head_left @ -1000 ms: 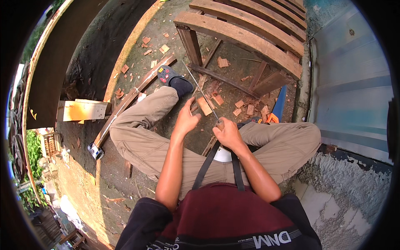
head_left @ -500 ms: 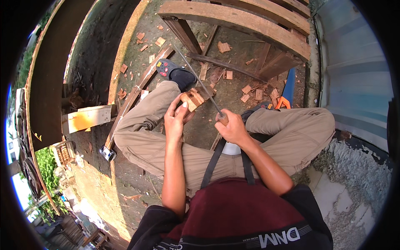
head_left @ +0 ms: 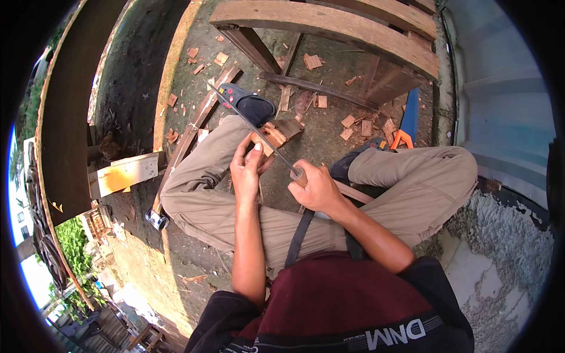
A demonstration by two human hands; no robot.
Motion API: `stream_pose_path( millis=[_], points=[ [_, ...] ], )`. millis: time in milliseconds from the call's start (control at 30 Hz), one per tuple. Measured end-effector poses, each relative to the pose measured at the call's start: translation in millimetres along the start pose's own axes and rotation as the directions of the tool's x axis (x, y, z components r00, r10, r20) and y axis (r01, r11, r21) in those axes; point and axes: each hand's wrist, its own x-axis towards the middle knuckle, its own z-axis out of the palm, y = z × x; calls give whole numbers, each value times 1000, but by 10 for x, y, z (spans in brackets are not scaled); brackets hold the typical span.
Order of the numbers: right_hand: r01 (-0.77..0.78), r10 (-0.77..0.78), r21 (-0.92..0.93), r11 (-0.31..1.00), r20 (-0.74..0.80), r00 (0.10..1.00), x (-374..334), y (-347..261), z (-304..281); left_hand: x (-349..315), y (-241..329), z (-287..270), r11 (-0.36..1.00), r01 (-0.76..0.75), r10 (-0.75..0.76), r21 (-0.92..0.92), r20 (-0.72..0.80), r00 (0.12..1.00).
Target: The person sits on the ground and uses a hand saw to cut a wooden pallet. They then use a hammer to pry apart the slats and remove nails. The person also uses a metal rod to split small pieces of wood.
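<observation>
My left hand (head_left: 249, 163) grips the near end of a short wooden block (head_left: 286, 130) between thumb and fingers. Pale, freshly cut wood with notches shows at the block's held end, and its far end is darker. In my right hand (head_left: 316, 187) is a long thin metal tool (head_left: 238, 112) with a round wooden handle. Its kind, blade or file, cannot be told from this angle. The tool slants up and left, passing over the block; whether they touch I cannot tell.
A slatted wooden frame (head_left: 329, 23) stands ahead. Reddish wood chips (head_left: 347, 122) litter the ground. By my right foot lies a saw (head_left: 407, 120) with a blue blade and orange handle. A long wooden strip (head_left: 191, 132) lies beside my left leg, near a can (head_left: 156, 219).
My right hand has shifted slightly left and nearer to me. The metal tool has swung left, from beyond the block to across it. The left hand keeps its hold.
</observation>
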Motion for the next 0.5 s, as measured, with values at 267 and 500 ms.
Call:
stream_pose_path(
  millis=[267, 500],
  points=[
    [-23, 24, -83, 996, 15, 1000, 28, -6, -8, -56, 27, 61, 1000, 0, 0, -3, -25, 1000],
    [-6, 3, -117, 993, -21, 1000, 5, -20, 0, -77, 52, 87, 1000, 13, -13, -3, -33, 999]
  ],
)
